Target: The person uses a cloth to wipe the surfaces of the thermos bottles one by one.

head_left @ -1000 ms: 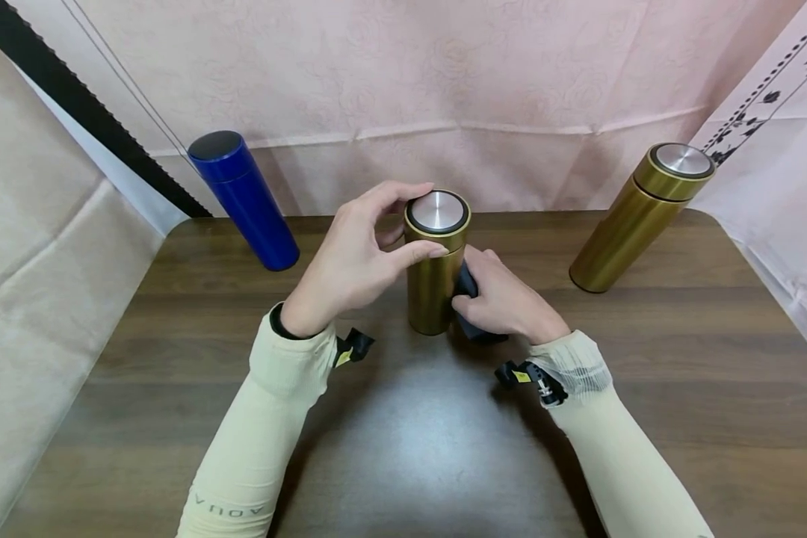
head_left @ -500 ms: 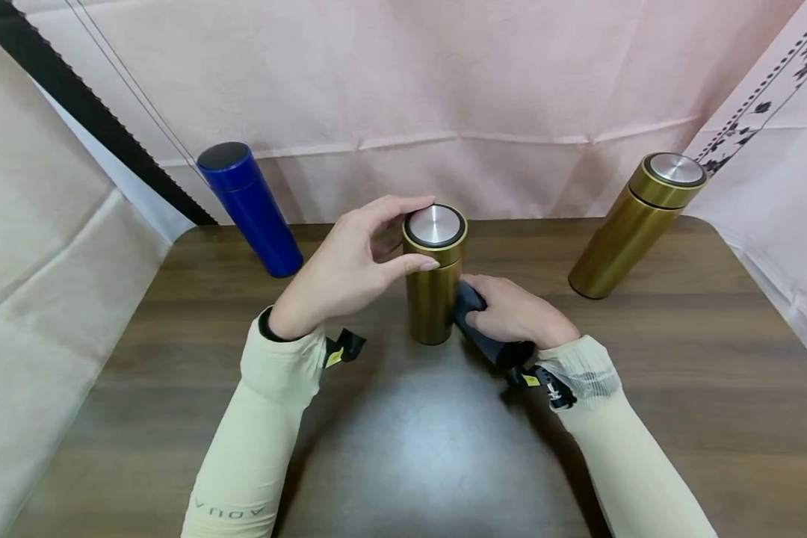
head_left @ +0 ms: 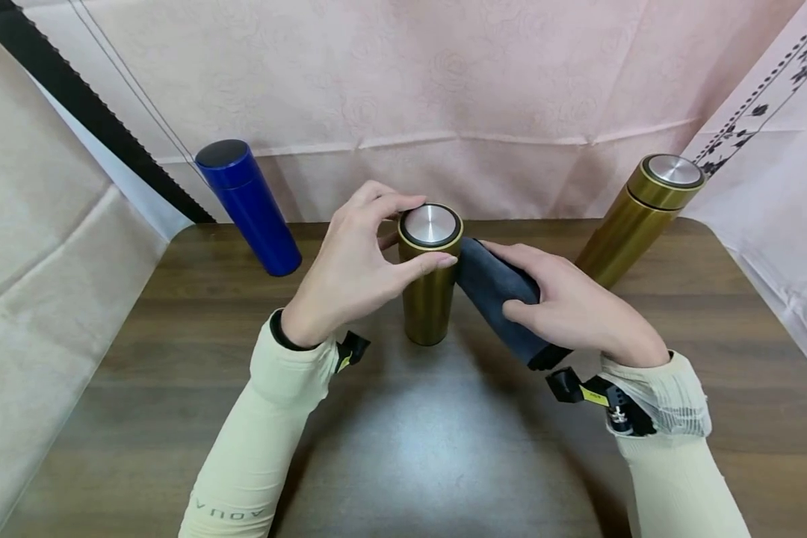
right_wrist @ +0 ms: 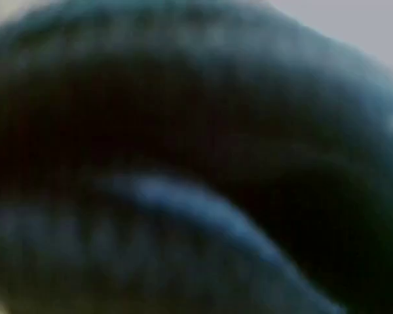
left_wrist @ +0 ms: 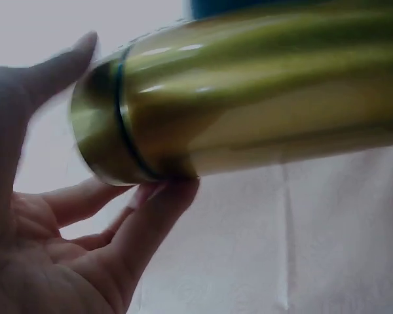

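Note:
A gold thermos bottle (head_left: 425, 310) with a brushed-metal lid top stands near the middle of the table. My left hand (head_left: 353, 273) holds it around the lid, thumb on the near side and fingers on the far side. In the left wrist view, the thumb and fingers bracket the gold bottle's (left_wrist: 249, 104) capped end. On the bottle's right, my right hand (head_left: 571, 302) grips a folded dark blue-grey cloth (head_left: 491, 288), whose upper end is right at the bottle's side. The dark cloth (right_wrist: 177, 261) fills the right wrist view, blurred and close.
A blue thermos bottle (head_left: 252, 209) with a black top stands at the back left. Another gold thermos bottle (head_left: 635, 228) stands at the back right, partly behind the right hand. The brown wooden table (head_left: 417, 448) has pale cloth hangings (head_left: 511, 90) behind it.
My right hand has drawn back to the right, and more of the cloth shows, slanting away from the bottle. The left hand keeps its hold on the lid with little movement.

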Available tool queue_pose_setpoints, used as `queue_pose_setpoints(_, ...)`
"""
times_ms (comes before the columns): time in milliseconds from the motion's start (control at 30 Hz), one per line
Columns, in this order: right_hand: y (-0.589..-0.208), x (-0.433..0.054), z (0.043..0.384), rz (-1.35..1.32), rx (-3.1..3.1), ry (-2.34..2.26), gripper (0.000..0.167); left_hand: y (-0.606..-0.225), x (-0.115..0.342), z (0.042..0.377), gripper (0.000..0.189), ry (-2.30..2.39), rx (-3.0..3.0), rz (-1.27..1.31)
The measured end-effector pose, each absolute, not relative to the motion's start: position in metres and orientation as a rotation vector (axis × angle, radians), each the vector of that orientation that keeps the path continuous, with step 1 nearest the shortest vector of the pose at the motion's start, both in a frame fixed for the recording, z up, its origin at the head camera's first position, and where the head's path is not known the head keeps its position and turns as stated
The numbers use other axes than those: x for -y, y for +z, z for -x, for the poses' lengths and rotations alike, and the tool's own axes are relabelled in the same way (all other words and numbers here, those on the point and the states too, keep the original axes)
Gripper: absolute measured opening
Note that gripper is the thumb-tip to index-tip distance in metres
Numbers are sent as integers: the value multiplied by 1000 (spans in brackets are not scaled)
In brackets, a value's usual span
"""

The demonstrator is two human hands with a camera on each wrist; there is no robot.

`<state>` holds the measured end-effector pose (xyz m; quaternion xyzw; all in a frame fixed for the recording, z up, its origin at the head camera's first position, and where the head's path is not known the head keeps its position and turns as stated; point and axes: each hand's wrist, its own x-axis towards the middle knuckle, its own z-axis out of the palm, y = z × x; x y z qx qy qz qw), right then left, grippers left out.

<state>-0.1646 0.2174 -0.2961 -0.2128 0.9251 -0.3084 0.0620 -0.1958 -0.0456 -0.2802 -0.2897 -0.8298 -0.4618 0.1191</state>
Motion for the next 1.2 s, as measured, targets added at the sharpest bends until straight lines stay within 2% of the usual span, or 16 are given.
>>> queue_pose_setpoints(300,-298,-195,161,553,-2867,-1206,81,-278,45,198,59,-1306,2428,872)
queue_pose_setpoints(633,-326,-176,183,737,-2898,-1313,83,-281,49,204,58,-1398,2404,936)
queue_pose_setpoints(767,-337,-175,195,724,-2837,-1341,72,-283,49,206,58,-1437,2410,949)
queue_pose_setpoints(967,-352,-175,211,651,-2739,-1253,43,-284,49,207,58,-1434,2408,963)
queue_pose_setpoints(1067,-364,-175,216,588,-2687,-1190,36,-284,49,208,58,-1416,2416,973)
queue_pose_setpoints(1200,-379,-175,222,586,-2626,-1129,37,-283,50,208,59,-1380,2431,983)
